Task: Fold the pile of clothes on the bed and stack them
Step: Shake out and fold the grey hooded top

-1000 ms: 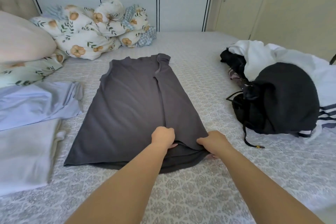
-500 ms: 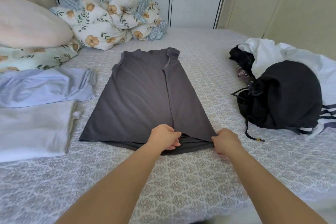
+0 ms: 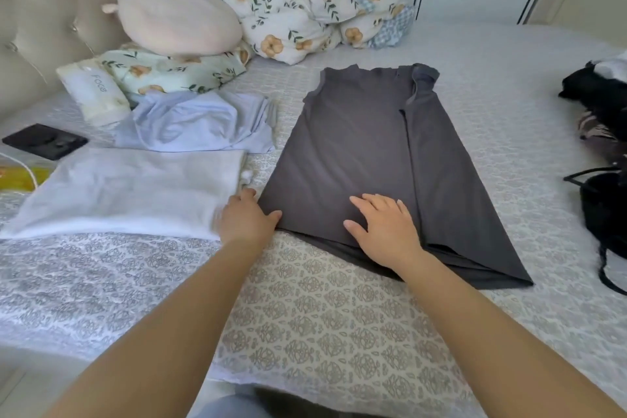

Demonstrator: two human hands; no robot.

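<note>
You have one dark grey garment (image 3: 366, 159) spread flat on the patterned bedspread (image 3: 325, 322), its right side already folded in along a lengthwise line, neck end pointing away from you toward the wardrobe. To its left lie two folded pieces: a white one (image 3: 129, 190) nearest you and a pale blue one (image 3: 200, 122) just beyond it, touching it. At the right edge sits one heap of unfolded clothes (image 3: 600, 132), black and white, well apart from the grey garment and partly cut off by the frame. Further back you can count one pink pillow (image 3: 176, 13) resting on a floral pillow (image 3: 169, 73), one bundled floral duvet (image 3: 312, 7), one small white packet (image 3: 93, 92) and one black phone (image 3: 44, 141). Your left hand (image 3: 246, 219) rests at the garment's near left corner, thumb lying on the grey cloth; its fingers point away toward the white piece, and whether they grip the corner cannot be told. Your right hand (image 3: 385, 227) lies palm down on the garment near the hem, fingers straight and spread, pressing the cloth flat. Both forearms reach forward from the bottom of the view.
</note>
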